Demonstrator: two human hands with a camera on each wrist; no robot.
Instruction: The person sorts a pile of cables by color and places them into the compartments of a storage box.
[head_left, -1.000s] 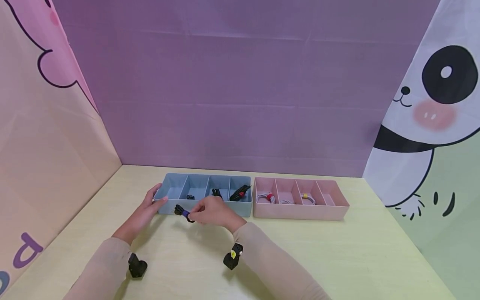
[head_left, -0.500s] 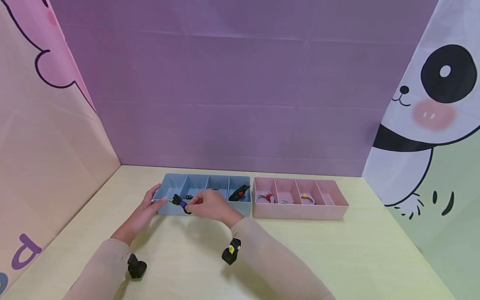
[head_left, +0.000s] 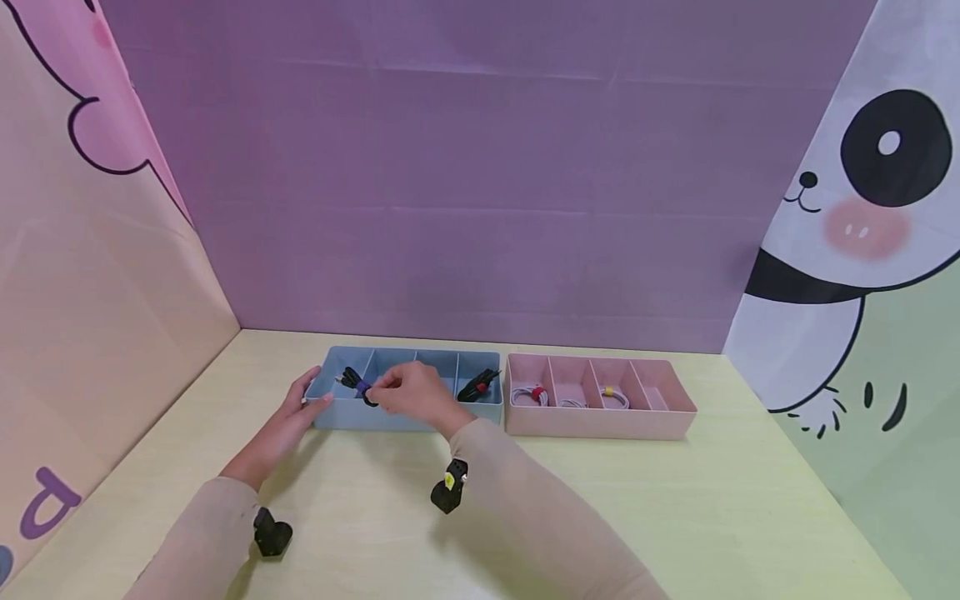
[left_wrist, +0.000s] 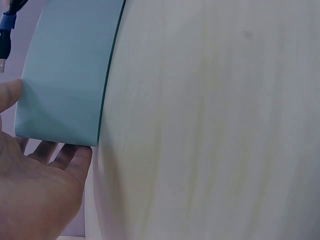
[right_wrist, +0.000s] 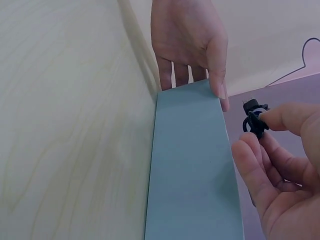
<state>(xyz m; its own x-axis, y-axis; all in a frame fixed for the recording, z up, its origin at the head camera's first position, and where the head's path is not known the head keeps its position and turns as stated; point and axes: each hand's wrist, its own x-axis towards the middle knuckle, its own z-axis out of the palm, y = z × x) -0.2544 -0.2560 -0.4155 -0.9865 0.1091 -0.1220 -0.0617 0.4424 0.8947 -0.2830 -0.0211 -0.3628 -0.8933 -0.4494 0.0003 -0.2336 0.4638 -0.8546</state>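
Note:
My left hand grips the left end of a blue four-compartment box, thumb on the front and fingers along the end wall. My right hand pinches a bundled black USB cable with a purple tie, holding it above the box's leftmost compartment. A metal plug points down in the left wrist view. In the right wrist view the cable bundle sits between thumb and fingertips. Another black cable with a red tie lies in the rightmost compartment. My right hand hides parts of the middle compartments.
Just right of the blue box stands a pink divided box. It holds light coiled cables, one with a red tie and one with a yellow tie. Behind both boxes rises a purple backdrop; the pale tabletop extends in front.
My right hand has lifted the black USB cable up and slightly left, from in front of the blue box to over its left compartment. My left hand has stayed on the box.

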